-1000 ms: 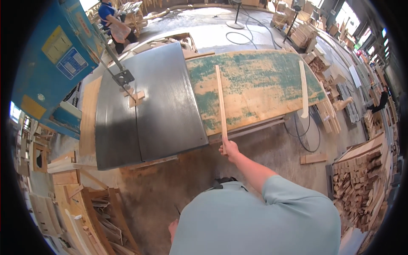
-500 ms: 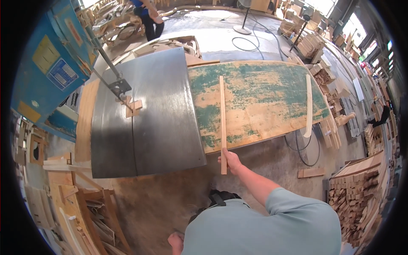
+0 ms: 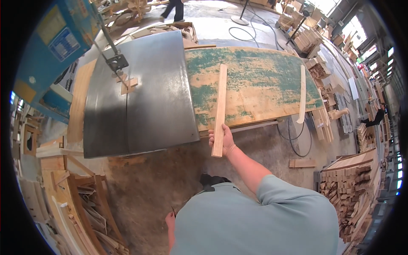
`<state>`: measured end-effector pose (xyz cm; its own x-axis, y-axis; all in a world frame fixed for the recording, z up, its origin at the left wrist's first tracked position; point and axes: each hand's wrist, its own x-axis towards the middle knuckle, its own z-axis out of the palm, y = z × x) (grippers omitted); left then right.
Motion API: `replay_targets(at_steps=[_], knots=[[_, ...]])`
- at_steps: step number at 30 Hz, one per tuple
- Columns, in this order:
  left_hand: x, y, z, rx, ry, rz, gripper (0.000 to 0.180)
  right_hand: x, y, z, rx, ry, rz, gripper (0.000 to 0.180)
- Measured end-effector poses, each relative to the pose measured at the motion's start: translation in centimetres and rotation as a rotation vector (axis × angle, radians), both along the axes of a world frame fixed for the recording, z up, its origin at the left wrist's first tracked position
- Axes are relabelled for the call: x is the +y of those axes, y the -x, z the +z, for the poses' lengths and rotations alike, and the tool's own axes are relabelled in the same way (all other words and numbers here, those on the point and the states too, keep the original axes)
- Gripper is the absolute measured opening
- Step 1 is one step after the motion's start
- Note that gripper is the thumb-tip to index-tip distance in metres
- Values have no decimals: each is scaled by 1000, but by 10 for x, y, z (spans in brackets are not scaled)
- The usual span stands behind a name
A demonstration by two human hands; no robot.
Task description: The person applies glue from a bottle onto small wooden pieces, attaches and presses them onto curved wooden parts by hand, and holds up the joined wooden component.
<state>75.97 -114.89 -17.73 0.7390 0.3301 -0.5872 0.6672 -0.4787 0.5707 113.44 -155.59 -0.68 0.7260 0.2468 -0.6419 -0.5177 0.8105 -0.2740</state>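
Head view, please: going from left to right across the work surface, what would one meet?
Blue machine housing → grey metal saw table → straight wooden strip held by the right hand → green-stained board → curved pale strip.

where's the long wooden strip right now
In the head view the long wooden strip lies lengthwise across the green-stained board, just right of the grey metal saw table, its near end gripped in the right hand.

Bright daylight fills the shop, coming from the windows (image 3: 352, 29) at upper right, which are blown out white. A soft sheen lies across the grey metal table (image 3: 140, 97), with only faint shadows under the wooden strip (image 3: 220, 106). Heavy fisheye bending curves straight edges toward the black rim; the centre is sharp, the edges smeared and dim.
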Motion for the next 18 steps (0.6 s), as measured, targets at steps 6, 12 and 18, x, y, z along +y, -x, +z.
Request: replay_targets(at_steps=[6, 12, 18], knots=[[44, 56, 12, 40, 48, 263, 40, 16, 32, -23, -157, -189, 60, 57], [54, 150, 25, 27, -127, 137, 24, 64, 59, -43, -226, 128, 118, 34], [37, 157, 28, 310, -386, -83, 28, 26, 66, -111, -104, 526, 181, 18]])
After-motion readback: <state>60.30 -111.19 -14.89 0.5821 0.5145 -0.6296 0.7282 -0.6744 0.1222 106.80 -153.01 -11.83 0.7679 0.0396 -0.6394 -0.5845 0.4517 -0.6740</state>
